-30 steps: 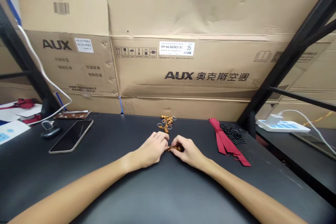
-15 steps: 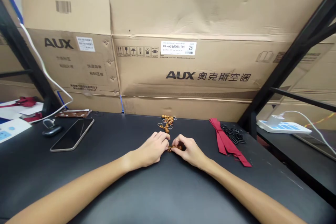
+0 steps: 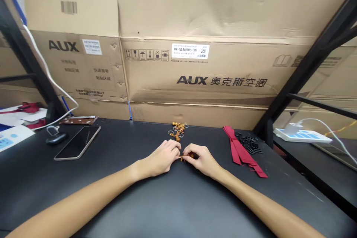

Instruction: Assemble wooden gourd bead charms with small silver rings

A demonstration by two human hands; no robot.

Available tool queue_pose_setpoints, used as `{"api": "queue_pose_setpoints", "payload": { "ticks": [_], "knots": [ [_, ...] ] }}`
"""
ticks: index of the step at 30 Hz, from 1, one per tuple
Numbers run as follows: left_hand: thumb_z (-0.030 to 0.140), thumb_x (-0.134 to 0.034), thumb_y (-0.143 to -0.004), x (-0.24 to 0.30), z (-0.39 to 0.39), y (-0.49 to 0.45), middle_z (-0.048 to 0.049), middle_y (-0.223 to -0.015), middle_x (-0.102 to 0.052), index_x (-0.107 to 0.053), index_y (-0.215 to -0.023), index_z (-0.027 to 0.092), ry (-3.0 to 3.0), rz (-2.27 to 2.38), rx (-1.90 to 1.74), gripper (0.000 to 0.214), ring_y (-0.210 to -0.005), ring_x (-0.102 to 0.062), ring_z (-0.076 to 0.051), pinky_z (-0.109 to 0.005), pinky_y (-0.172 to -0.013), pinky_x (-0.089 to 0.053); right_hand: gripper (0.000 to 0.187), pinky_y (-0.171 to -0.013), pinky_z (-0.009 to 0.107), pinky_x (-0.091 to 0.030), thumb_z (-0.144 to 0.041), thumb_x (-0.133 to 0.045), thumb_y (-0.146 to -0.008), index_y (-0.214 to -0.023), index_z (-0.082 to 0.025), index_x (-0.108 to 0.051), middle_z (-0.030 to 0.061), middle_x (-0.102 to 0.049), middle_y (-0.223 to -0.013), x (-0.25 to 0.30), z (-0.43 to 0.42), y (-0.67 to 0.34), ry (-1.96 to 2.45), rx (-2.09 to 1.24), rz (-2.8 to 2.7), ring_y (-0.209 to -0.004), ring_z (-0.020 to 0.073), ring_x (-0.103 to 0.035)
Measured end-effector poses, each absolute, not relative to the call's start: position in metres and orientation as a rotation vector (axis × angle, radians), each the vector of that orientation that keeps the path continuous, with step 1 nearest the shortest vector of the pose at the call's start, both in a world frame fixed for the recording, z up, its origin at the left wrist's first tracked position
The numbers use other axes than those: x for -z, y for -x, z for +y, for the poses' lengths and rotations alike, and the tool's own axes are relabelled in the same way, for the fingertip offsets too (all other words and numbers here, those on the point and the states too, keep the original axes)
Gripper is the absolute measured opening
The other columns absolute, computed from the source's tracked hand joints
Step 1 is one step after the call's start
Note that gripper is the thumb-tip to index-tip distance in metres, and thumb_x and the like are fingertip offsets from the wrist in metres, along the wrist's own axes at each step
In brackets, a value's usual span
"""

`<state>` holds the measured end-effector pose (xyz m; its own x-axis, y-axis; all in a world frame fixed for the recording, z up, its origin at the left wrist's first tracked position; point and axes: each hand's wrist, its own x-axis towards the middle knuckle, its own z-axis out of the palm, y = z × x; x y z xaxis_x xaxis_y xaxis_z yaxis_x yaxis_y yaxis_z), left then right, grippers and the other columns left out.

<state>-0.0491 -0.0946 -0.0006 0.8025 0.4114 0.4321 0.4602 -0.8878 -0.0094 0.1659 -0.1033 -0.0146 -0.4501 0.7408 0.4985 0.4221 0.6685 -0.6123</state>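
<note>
Two hands sit close together at the middle of the black table [image 3: 195,200]. What do we say the fingers are doing?

We say they're clenched in a fine pinch. The right hand [image 3: 202,160] has its thumb and fingertips closed on a little bunch of wooden beads [image 3: 187,155], and the left hand [image 3: 160,158] comes in from the other side with its fingertips at the left end of the bunch.

Can we see the beads well?

Barely. The fingers hide most of the bunch, with only a few bits showing between the two hands, so we can't tell how it's strung or joined.

And which step do we call this?

Fingertip work on that one small piece, we'd judge, held just off the near side of a heap of wooden beads and metal rings [image 3: 177,130]. The next move calls for steady fingers and a careful grip, since the piece is so small.

What else lies around?

To the right, red cloth strips [image 3: 240,150] lie beside a pile of black rings [image 3: 252,145]. To the left there's a phone [image 3: 78,142], and cardboard boxes [image 3: 192,78] stand along the far edge
</note>
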Motion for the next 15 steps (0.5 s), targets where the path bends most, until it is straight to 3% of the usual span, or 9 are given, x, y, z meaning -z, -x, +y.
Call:
{"api": "queue_pose_setpoints", "payload": {
  "ticks": [9,15],
  "knots": [
    [0.014,-0.040,-0.095,-0.0026,-0.0945,0.0500,-0.0096,-0.107,-0.054,-0.051,-0.088,0.017,3.004,-0.774,0.787,0.014,-0.098,-0.051,-0.020,-0.035,-0.087,-0.044,0.018,-0.074,0.031,-0.051,-0.028,-0.054,-0.093,-0.085,-0.021,-0.068,0.0049,-0.068,-0.086,0.0095,-0.1049,-0.1660,0.831,-0.522,-2.149,-0.078,0.0168,-0.063],
    [0.014,-0.039,-0.095,-0.0009,-0.0928,0.0511,-0.0096,-0.109,-0.053,-0.052,-0.088,0.018,3.058,-0.793,0.850,0.015,-0.099,-0.050,-0.021,-0.036,-0.090,-0.043,0.016,-0.065,0.027,-0.048,-0.028,-0.054,-0.092,-0.084,-0.020,-0.065,0.0033,-0.067,-0.081,0.0108,-0.1052,-0.1659,0.886,-0.486,-2.130,-0.069,0.0149,-0.060]
  ]
}}
